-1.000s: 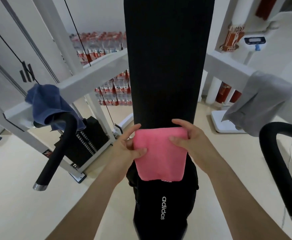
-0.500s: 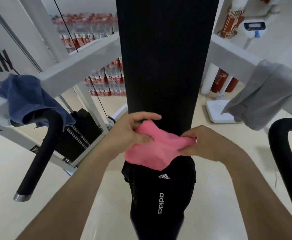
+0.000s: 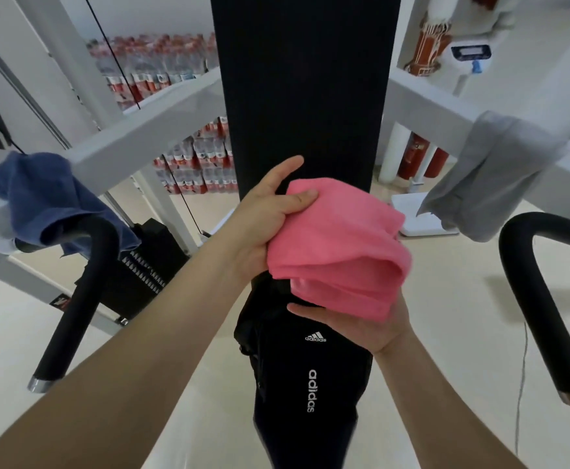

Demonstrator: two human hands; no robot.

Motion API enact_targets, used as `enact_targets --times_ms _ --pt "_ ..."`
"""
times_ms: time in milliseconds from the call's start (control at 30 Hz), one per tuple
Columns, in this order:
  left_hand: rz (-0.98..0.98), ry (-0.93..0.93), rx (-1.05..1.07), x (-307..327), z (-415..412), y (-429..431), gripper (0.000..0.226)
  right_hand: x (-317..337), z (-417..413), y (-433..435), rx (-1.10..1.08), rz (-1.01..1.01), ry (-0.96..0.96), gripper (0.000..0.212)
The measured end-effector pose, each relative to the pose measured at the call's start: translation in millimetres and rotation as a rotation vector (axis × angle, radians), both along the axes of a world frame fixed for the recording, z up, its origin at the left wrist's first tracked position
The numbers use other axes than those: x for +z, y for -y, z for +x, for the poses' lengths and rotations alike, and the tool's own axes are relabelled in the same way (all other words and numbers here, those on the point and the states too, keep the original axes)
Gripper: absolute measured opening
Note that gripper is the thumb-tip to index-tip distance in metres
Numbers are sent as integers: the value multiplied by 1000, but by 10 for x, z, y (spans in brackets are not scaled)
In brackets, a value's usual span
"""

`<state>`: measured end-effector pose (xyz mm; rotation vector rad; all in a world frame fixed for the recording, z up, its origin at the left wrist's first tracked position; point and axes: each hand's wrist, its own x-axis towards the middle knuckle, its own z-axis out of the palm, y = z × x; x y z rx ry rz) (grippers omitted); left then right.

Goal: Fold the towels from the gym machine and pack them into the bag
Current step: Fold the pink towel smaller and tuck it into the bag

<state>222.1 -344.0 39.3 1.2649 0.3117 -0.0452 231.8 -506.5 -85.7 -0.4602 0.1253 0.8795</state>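
A folded pink towel [image 3: 337, 245] is held up in front of the black bench pad [image 3: 304, 89]. My left hand [image 3: 270, 218] grips its left edge, thumb on top. My right hand [image 3: 361, 326] lies palm up under the towel's lower right corner, fingers straight. A black Adidas bag [image 3: 310, 377] rests on the pad just below the towel. A blue towel [image 3: 50, 201] hangs over the left arm of the gym machine. A grey towel [image 3: 490, 174] hangs over the right arm.
Two black padded handles stand out toward me, the left handle [image 3: 77, 292] and the right handle [image 3: 541, 299]. White machine beams [image 3: 148, 126] cross behind. A black weight stack [image 3: 148, 265] sits low at the left. Packs of bottled water [image 3: 195, 164] are stacked at the back.
The pink towel has been folded over and lifted off the pad. My left hand now grips its left edge and my right hand has slid underneath it, palm up.
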Motion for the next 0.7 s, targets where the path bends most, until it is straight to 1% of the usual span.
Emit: enact_targets --times_ms 67,100,167,233,267,333,367,433,467,533,600,667,700 --pt "-58 -62 48 -22 56 16 59 26 49 67 27 129 103 90" --pt "-103 -74 57 -40 76 30 64 66 67 84 2 129 139 95" --pt "-159 -71 55 -93 95 54 79 130 89 97 -31 44 208 92" --pt "-161 -49 30 -166 102 76 94 101 111 128 -38 65 243 81" --pt "-154 -44 25 -196 105 87 97 129 111 142 -56 53 253 75" --pt "-167 -46 44 -229 116 102 94 153 144 178 -61 32 261 65" --pt "-199 -43 64 -224 120 107 89 165 154 188 -44 33 272 66" --pt "-289 -13 95 -218 157 115 81 147 167 200 0 66 272 75" --pt "-342 9 96 -214 191 126 79 126 174 203 19 88 266 74" --pt "-445 53 92 -190 255 185 79 106 173 185 18 83 261 62" --pt "-508 87 82 -144 297 276 71 129 175 153 -10 86 214 52" --pt "-487 84 48 -125 297 353 60 174 192 132 -48 92 141 46" --pt "-420 69 29 -137 287 370 57 209 209 133 -65 86 119 44"
